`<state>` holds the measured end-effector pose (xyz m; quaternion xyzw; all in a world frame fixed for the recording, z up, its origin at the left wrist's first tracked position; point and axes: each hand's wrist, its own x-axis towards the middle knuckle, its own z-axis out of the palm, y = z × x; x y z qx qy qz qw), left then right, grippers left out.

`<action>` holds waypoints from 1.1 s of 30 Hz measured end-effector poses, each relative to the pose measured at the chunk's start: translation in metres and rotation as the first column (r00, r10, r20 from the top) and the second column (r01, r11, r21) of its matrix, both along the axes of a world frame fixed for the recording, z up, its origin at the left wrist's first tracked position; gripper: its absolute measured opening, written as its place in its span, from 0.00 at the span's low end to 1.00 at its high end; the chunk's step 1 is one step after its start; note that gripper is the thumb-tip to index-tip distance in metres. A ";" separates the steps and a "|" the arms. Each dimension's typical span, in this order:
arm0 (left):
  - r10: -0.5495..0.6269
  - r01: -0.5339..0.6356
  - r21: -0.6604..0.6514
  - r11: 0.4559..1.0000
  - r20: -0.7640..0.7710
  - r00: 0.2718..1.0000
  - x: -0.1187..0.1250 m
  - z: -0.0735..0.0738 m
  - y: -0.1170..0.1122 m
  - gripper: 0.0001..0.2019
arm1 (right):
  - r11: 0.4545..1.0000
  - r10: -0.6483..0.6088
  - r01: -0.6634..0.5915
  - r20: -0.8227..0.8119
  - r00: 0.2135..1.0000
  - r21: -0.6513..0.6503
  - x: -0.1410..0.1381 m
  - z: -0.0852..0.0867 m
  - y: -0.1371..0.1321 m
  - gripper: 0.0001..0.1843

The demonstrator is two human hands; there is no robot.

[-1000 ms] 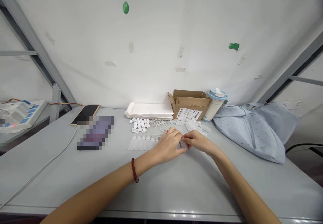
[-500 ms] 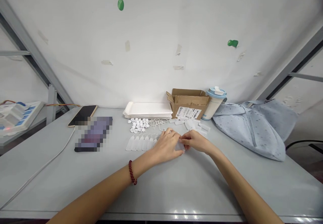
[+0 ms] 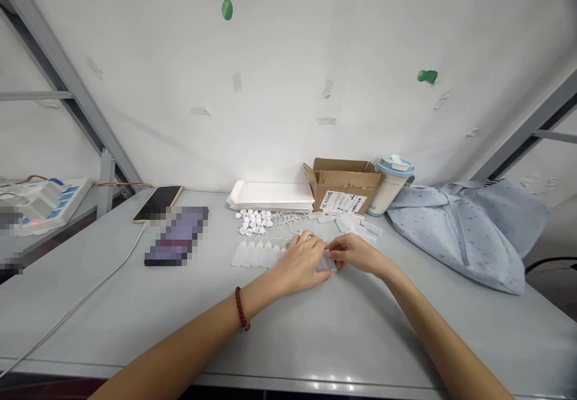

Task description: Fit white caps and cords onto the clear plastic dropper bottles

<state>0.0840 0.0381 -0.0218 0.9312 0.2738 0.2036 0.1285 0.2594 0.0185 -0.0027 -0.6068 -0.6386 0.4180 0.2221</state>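
Observation:
A row of small translucent plastic pieces with white cords [image 3: 255, 254] lies on the table. My left hand [image 3: 302, 265] rests flat across the right end of that row, fingers stretched out and covering part of it. Close against it, my right hand [image 3: 356, 253] has thumb and forefinger pinched at the edge of a translucent plastic piece [image 3: 327, 263] beside the left palm. Behind the hands, more loose translucent pieces [image 3: 358, 227] are scattered. White cords [image 3: 286, 220] lie in a tangle, next to a heap of small white caps [image 3: 255, 222].
White envelopes [image 3: 273, 196] are stacked by the wall, beside an open cardboard box [image 3: 345, 184] and a lidded cup [image 3: 387, 193]. A pale blue cloth bag [image 3: 455, 232] lies at right. On the left are a phone [image 3: 158, 203], a blurred dark item [image 3: 180, 235] and a power strip [image 3: 67, 205].
The whole view has shifted slightly, so things appear a little further right. Both hands stay at the same spot in the row, with only slight finger movement.

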 end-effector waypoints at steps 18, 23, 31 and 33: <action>0.220 -0.223 0.051 0.973 0.065 0.973 -0.025 0.018 0.031 0.13 | 0.994 -0.042 0.028 0.134 0.990 0.102 0.002 0.005 0.000 0.15; 0.246 -0.247 -0.002 0.969 0.075 0.966 -0.047 0.016 0.055 0.16 | 0.942 -0.195 0.105 0.263 0.945 0.320 0.005 0.004 0.018 0.12; 0.115 -0.115 -0.028 0.993 0.000 0.993 -0.041 0.008 0.046 0.15 | 0.850 -0.211 -0.139 0.571 0.793 0.508 -0.002 -0.006 0.051 0.17; 0.097 -0.099 -0.040 0.994 -0.041 0.994 -0.038 0.009 0.042 0.15 | 0.844 -0.196 -0.203 0.638 0.744 0.496 -0.003 -0.011 0.052 0.19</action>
